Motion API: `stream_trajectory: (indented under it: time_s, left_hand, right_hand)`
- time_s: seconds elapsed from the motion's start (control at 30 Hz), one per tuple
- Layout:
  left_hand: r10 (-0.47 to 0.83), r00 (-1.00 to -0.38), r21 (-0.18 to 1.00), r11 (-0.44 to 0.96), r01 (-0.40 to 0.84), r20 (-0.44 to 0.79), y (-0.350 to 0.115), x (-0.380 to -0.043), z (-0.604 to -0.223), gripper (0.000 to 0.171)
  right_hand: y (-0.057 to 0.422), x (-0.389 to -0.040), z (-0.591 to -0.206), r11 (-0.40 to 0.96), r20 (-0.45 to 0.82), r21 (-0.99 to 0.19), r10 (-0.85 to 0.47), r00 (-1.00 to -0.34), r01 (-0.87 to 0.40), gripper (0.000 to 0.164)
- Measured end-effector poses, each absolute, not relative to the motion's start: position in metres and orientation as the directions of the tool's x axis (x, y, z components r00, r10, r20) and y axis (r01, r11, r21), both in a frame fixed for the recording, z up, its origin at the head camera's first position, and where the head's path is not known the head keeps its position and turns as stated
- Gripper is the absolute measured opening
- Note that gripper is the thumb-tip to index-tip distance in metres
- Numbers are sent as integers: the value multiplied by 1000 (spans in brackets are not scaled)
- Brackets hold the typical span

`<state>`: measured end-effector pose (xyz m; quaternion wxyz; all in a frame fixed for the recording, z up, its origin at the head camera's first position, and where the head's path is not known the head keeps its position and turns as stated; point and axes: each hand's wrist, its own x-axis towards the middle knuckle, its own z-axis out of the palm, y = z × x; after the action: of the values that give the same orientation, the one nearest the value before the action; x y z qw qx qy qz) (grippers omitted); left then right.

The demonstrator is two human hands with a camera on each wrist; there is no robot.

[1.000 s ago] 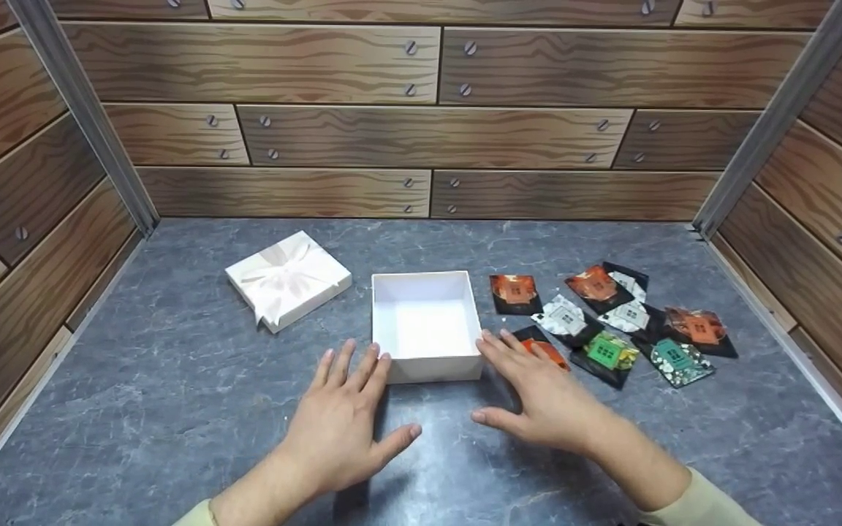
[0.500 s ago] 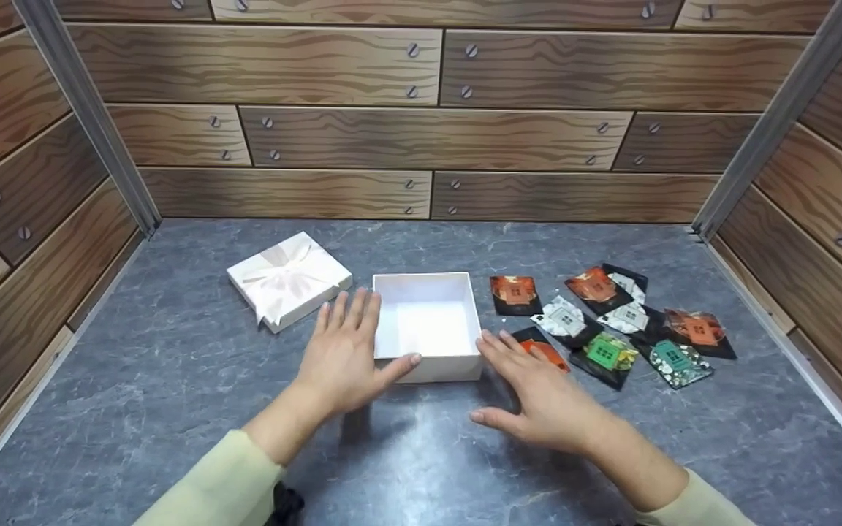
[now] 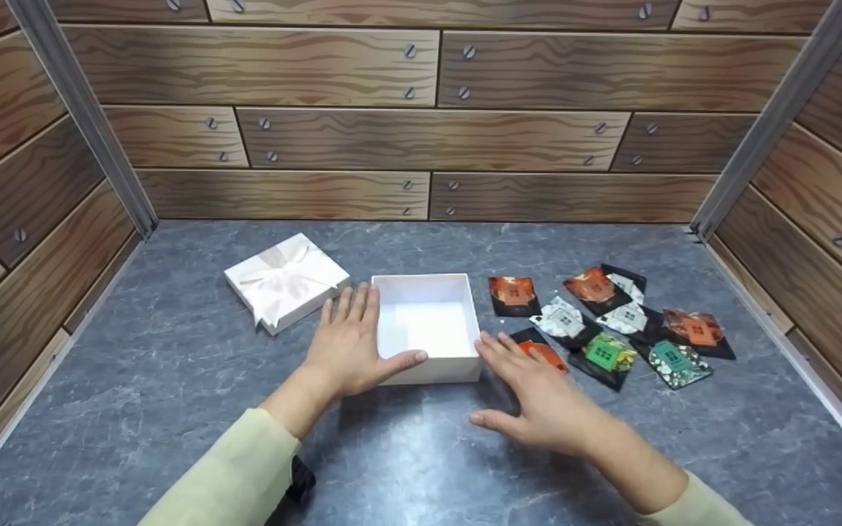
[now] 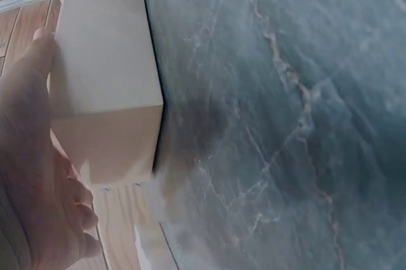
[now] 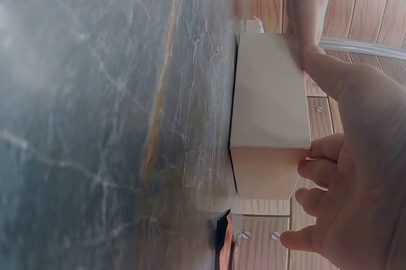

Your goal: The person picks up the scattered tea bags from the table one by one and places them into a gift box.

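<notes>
A white open-topped box stands on the table with nothing inside it. My left hand lies along its left side, fingers straight and thumb across the near rim; the left wrist view shows this hand beside the box's walls. At the near right corner my right hand holds its fingers extended, fingertips by the right wall and thumb spread apart. In the right wrist view its fingers are close to the box corner; contact is hard to tell. A white lid with a ribbon bow rests behind my left hand.
Several small square sachets lie spread right of the box, among them an orange one, a green one and a teal one. One orange-and-black sachet is partly under my right fingers' line of view. Wood-patterned walls enclose the table.
My left hand has moved forward from the box's near left corner to along its left side, its thumb now over the near rim. My right hand, box, lid and sachets stay put.
</notes>
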<state>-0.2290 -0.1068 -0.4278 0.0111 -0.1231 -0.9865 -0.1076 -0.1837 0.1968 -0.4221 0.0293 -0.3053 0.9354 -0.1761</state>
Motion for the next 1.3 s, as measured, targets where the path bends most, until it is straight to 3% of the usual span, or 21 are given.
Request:
stream_trajectory:
  time_s: [0.5,0.63,0.8,1.03,1.3]
  left_hand:
    - [251,-967,267,930,253,43,-102,-230,-429,131]
    - [245,-969,269,932,244,30,-102,-230,-428,132]
    - [246,-969,263,933,245,27,-104,-229,-428,133]
    - [248,-968,262,933,247,28,-105,-229,-429,133]
    - [245,-969,268,932,244,27,-107,-228,-432,133]
  right_hand:
    - [205,-184,-424,716,99,-381,-597,-796,-585,98]
    - [212,-189,-419,721,117,-414,-563,-818,-556,97]
    - [232,-203,-412,721,148,-479,-496,-856,-500,97]
    - [265,-229,-415,667,243,-528,-475,-846,-526,93]
    - [298,-244,-421,670,235,-581,-406,-883,-462,81]
